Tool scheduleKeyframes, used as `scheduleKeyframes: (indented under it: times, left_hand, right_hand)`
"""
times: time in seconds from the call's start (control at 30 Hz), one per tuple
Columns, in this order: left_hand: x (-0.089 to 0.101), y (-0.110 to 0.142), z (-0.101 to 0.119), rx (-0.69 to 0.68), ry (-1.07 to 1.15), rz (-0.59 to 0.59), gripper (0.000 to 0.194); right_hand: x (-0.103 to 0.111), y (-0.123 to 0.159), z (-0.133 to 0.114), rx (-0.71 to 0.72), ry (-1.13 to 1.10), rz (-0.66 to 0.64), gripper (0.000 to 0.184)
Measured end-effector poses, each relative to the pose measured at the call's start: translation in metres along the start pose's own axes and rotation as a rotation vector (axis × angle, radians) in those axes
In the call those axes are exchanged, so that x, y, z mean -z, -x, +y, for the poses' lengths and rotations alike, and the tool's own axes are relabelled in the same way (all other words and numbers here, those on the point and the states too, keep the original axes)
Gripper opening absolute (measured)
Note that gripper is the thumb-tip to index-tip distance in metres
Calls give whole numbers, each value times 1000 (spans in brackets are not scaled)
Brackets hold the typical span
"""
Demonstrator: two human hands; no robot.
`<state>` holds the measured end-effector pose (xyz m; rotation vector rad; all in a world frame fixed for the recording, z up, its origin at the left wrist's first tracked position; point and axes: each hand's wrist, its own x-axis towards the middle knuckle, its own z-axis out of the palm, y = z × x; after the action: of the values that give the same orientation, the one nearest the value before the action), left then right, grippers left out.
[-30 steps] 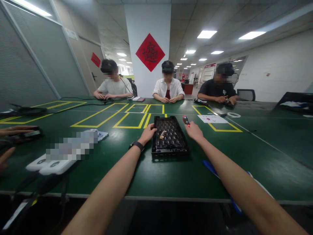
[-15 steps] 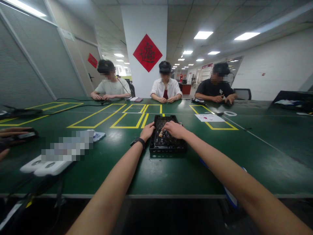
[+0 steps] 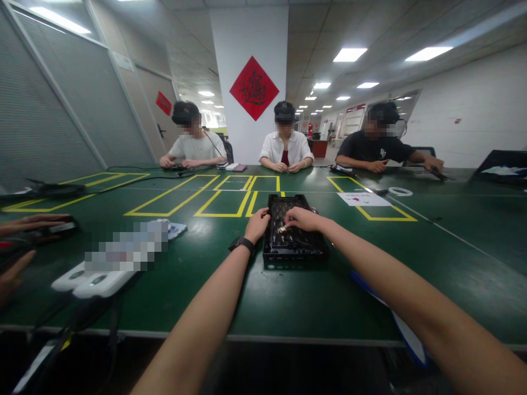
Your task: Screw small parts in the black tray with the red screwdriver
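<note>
A black open-topped case (image 3: 295,255) lies on the green table, its inside dark and full of small shiny details. My left hand (image 3: 259,222) grips the case's left wall, with the fingers over the rim and a dark band on the wrist. Over the inside of the case, my right hand (image 3: 303,218) is closed in a pinch. From its fingertips sticks out a small tan brush-like piece (image 3: 282,229) with a fringed end, pointing down to the left. The fingers hide the rest of that piece.
White power strips (image 3: 99,277) with cables lie left of my arm. Another person's hands (image 3: 37,230) hold a dark device at the far left. A paper sheet (image 3: 364,199) and a white ring (image 3: 400,191) lie beyond the case. Three people sit opposite. A blue-edged object (image 3: 405,329) shows under my right forearm.
The whole view has shifted, so the scene sits slightly further right. My right hand has shifted slightly over the case. The person at the right has stretched an arm outward with a dark object.
</note>
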<state>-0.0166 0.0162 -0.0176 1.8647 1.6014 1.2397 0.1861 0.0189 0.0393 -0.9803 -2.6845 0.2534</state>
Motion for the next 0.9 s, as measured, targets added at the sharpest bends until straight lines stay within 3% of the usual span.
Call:
scheduleKeyframes:
  times: [0.13,0.3,0.4,0.57,0.77,0.9]
  left_hand:
    - [1,3,4,-42,20,-24,45]
    - [-3,1,8,-47,0,-4,44]
    - [-6,-1,8,-54,-3,-3,44]
    - [-5,0,6,-91,11,-43,45]
    - [-4,2,9,-92,-5,-59,46]
    - [-4,2,10,-86,-10,-62,45]
  right_hand:
    - [0,20,-17,-43,-211,128,21]
    - [5,50,-43,-40,-638,16,35]
    - [9,60,-54,-24,-596,-35,36]
    - [14,66,-61,93,-411,-4,23]
    - [6,67,-60,29,-444,-50,30]
    - [6,67,-63,75,-348,-6,22]
